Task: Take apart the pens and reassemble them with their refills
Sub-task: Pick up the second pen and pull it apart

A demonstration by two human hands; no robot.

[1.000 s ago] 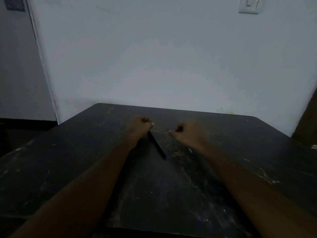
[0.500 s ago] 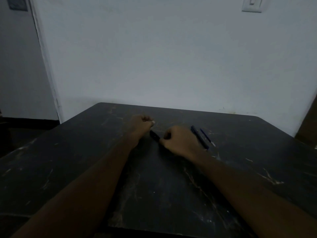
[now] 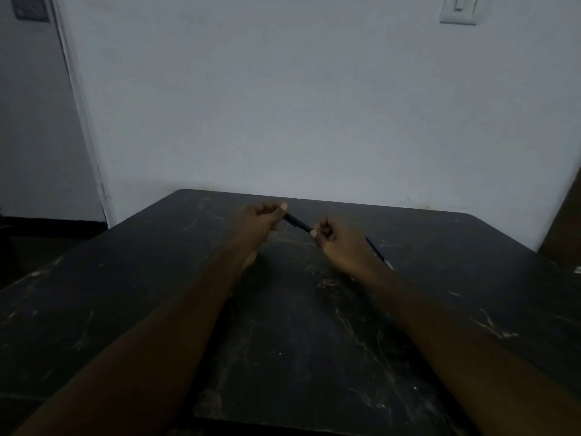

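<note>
Gripping dark pen [image 3: 298, 224], both hands, scratched table [image 3: 314, 341]

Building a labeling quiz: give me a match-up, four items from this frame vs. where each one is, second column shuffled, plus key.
Items:
1. black pen
2. blue pen
3. light switch
4. left hand

Places:
A. on the wall, top right
B. gripping the pen's far end
C. lying on the table behind the right hand
D. held between both hands

Pairs: 1-D, 2-C, 3-A, 4-B
</note>
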